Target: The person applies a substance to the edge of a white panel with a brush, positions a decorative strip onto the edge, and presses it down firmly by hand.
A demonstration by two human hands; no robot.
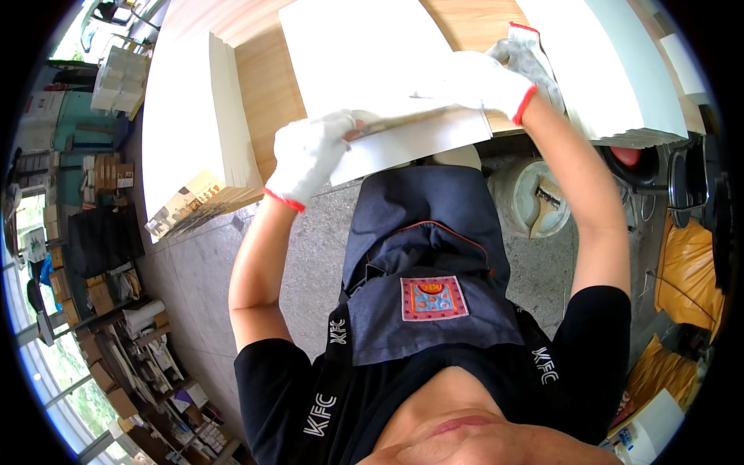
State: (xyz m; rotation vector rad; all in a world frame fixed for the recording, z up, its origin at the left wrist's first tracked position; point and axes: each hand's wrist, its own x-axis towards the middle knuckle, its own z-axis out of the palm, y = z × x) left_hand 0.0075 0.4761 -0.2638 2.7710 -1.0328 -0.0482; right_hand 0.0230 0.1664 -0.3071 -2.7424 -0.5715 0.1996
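Observation:
A large white sheet (pixel 364 54) lies on a wooden table in front of me, and its near edge is lifted. My left hand (pixel 310 151), in a white knit glove with a red cuff, is closed on the sheet's near left corner. Another white sheet (pixel 418 143) shows below that edge, with a narrow brownish strip between them that I cannot make out. My right hand (pixel 492 85), gloved the same way, rests at the sheet's near right side; glare hides its fingers. Just beyond it lies a loose, soiled grey-white glove (pixel 531 62) with a red edge.
Tall stacks of white sheets stand on the table at left (pixel 186 116) and right (pixel 612 70). Beneath the table's right side, a round tub (pixel 531 198) holds a brush (pixel 549 192). Crowded shelves (pixel 132 349) line the left; an orange-yellow bag (pixel 686 271) lies at right.

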